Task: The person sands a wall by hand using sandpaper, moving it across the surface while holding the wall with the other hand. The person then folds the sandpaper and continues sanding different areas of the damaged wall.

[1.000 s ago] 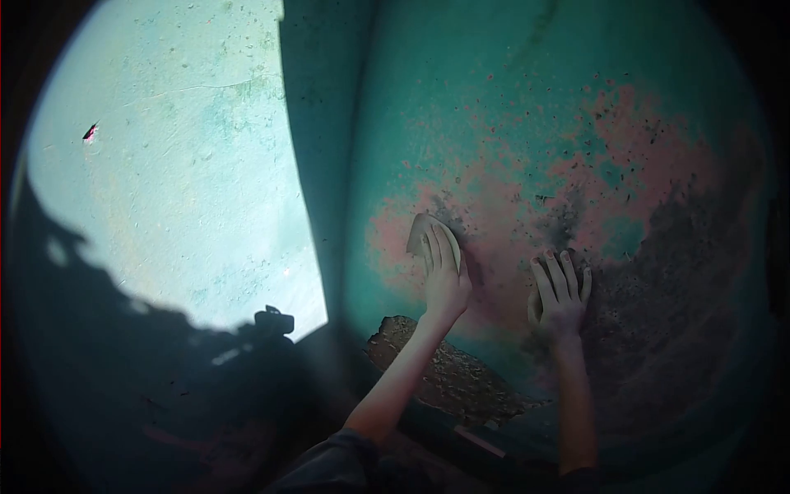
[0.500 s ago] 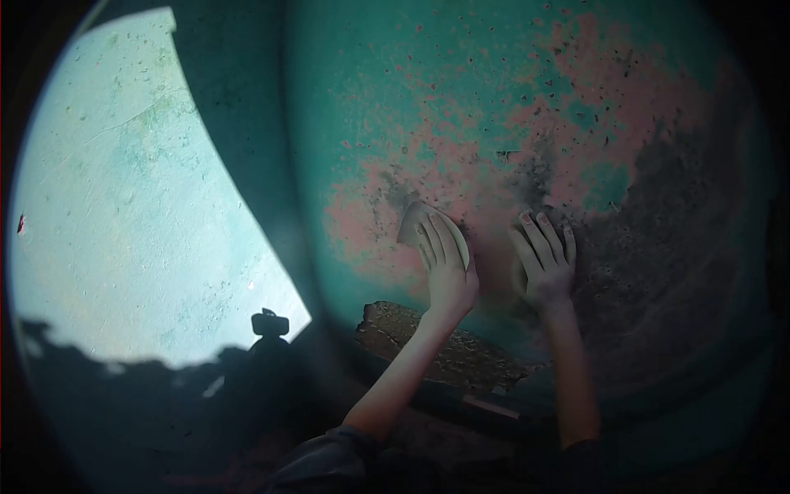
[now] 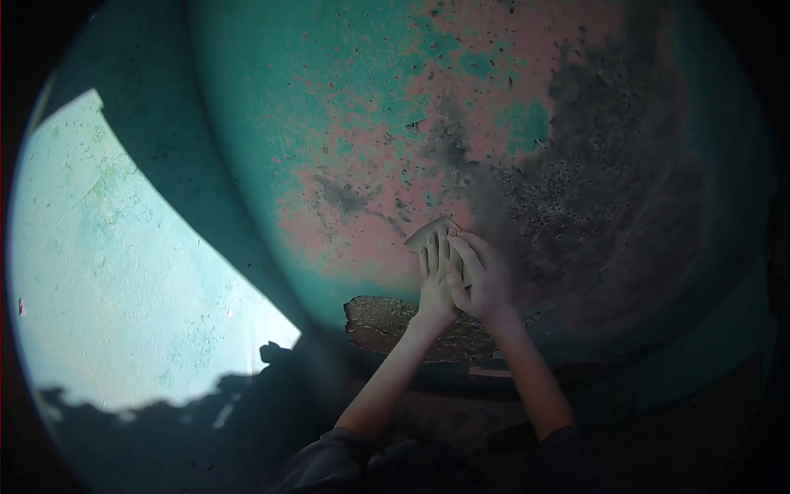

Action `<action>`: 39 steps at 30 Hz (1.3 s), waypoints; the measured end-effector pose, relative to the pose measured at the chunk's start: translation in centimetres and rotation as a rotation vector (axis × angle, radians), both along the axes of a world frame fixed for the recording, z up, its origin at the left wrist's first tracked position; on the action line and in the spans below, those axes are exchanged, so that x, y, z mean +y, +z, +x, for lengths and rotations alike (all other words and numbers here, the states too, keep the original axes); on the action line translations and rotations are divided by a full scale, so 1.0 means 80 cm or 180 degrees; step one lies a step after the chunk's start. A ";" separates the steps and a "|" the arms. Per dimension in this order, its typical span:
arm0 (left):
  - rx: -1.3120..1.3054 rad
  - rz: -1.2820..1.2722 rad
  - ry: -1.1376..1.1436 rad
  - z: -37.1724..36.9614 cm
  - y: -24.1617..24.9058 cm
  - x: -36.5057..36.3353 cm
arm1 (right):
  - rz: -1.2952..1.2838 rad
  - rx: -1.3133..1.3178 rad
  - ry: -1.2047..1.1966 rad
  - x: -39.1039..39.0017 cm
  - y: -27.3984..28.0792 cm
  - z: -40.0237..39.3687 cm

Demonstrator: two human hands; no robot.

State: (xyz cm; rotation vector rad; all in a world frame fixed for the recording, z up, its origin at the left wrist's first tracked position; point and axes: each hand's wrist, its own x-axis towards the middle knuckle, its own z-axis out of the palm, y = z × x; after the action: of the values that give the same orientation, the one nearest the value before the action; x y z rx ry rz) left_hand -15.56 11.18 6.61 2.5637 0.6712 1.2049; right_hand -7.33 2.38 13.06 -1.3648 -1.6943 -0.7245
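A sheet of sandpaper (image 3: 438, 227), grey-brown and bent, lies against a curved green panel (image 3: 247, 123) worn through to pink and dark grey patches. My left hand (image 3: 439, 284) presses the sheet to the panel, fingers stretched up over it. Close against it on the right, my right hand (image 3: 485, 284) has its fingertips bent at the sheet's right edge. Its thumb reaches toward the back of my left hand. Part of the sheet is hidden under both hands.
Below the hands, a rough brown patch (image 3: 374, 321) with ragged edges shows on the panel's lower part. A sunlit pale green surface (image 3: 140, 263) fills the left side, with a dark shadow along its bottom. A narrow light strip (image 3: 490, 373) sits under the brown patch.
My right hand has come left from the bare panel to the sandpaper, beside my left hand. The left hand stays on the sheet. The view has tilted and shifted.
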 end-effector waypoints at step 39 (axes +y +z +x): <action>-0.1257 -0.1295 -0.1121 0.022 0.051 -0.067 | 0.0140 0.1279 -0.1812 -0.052 -0.048 0.017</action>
State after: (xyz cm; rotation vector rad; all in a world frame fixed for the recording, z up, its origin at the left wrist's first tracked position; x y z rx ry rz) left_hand -13.79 5.78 10.72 1.9327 0.3164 1.2463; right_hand -5.96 -1.75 9.21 -1.8422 -0.9744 -0.7247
